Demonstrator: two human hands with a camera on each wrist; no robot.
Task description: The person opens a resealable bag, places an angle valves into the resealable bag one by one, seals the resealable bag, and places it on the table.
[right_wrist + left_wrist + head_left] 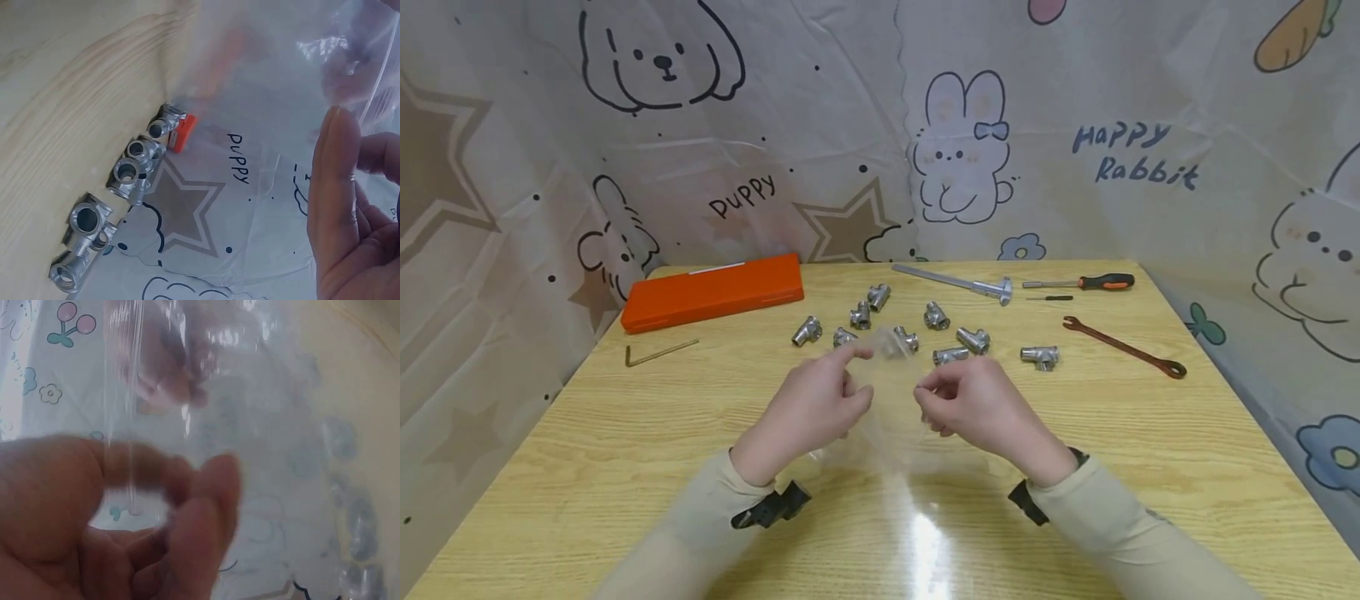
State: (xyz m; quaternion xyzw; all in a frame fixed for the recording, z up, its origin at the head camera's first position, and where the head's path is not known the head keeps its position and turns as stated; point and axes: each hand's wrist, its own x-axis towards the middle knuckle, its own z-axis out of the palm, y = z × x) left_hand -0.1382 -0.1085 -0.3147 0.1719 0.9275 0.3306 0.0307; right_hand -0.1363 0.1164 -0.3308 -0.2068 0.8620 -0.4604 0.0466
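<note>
A clear plastic bag (891, 429) hangs between the two hands above the table, its outline faint in the head view. My left hand (812, 396) holds its left side, index finger extended toward the far end. In the left wrist view the thumb and fingertips (219, 478) meet beside a ridged strip of the bag (250, 425). Across from it, my right hand (973, 400) pinches the other side between thumb and curled fingers. Several metal tee fittings (973, 340) lie on the table just beyond the hands, some seen through the plastic.
An orange case (715, 293) stands at the back left, with a hex key (662, 352) before it. Calipers (955, 282) lie at the back. To the right are a screwdriver (1105, 282), a thin black-handled tool (1051, 297) and a wrench (1123, 346). Patterned cloth (820, 125) hangs behind.
</note>
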